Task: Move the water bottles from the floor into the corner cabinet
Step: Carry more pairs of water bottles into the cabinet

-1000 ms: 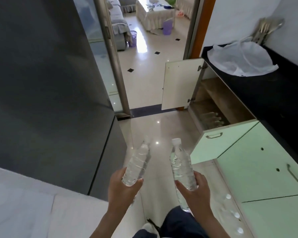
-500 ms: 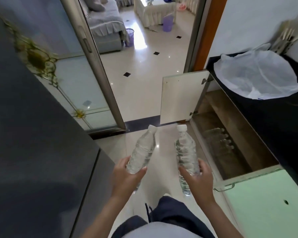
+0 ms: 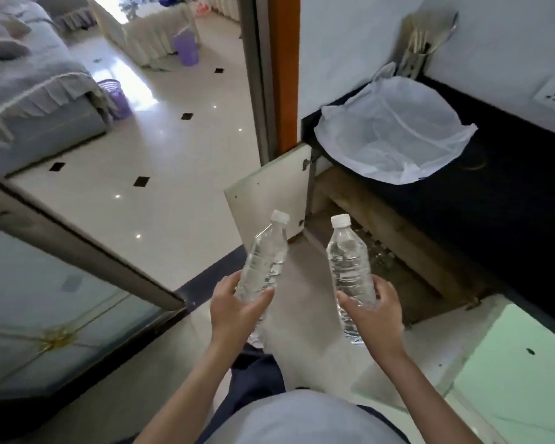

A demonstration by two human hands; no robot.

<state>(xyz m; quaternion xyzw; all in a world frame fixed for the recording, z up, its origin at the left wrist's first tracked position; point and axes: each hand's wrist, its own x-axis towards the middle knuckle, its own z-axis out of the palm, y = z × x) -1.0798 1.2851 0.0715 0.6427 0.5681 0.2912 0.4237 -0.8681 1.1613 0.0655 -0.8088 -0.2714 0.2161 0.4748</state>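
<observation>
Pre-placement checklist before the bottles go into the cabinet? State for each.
1. Left hand grips the left bottle round its lower body: ok.
2. Right hand grips the right bottle the same way: ok.
3. Left cap and right cap are both on: ok.
4. Cabinet door is swung open, away from the opening: ok.
5. Nothing shows between the bottles and the cabinet opening: ok.
6. Free space inside: cannot tell. The interior is dim and blurred, with what look like bottles already there.
</observation>
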